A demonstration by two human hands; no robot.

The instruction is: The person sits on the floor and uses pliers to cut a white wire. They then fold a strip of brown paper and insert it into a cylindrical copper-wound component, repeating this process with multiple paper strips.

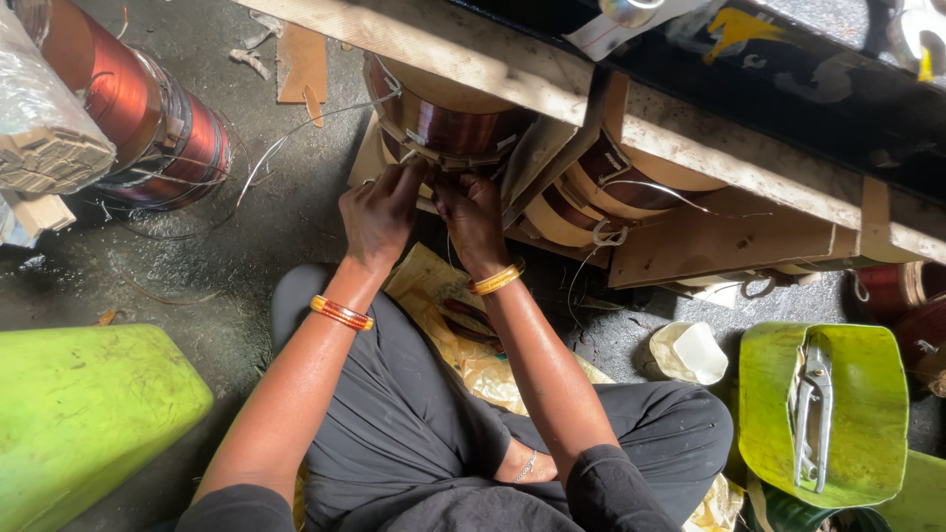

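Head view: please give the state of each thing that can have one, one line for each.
Left hand: pinching at the coil's lower edge.
Right hand: pinching beside it.
Copper coil: wound, mounted in the frame.
Loose coil: lying on its side.
Metal pliers: closed, resting on green container.
White cup: tipped over.

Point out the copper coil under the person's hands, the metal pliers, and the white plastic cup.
copper coil (pixel 448 126), head view, on its copper winding.
metal pliers (pixel 810 414), head view, on the handles.
white plastic cup (pixel 690 352), head view, on its side wall.

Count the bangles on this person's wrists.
2. An orange bangle sits on the left wrist, and a yellow-orange bangle on the right wrist, near the copper coil. A thin chain at the ankle is not counted.
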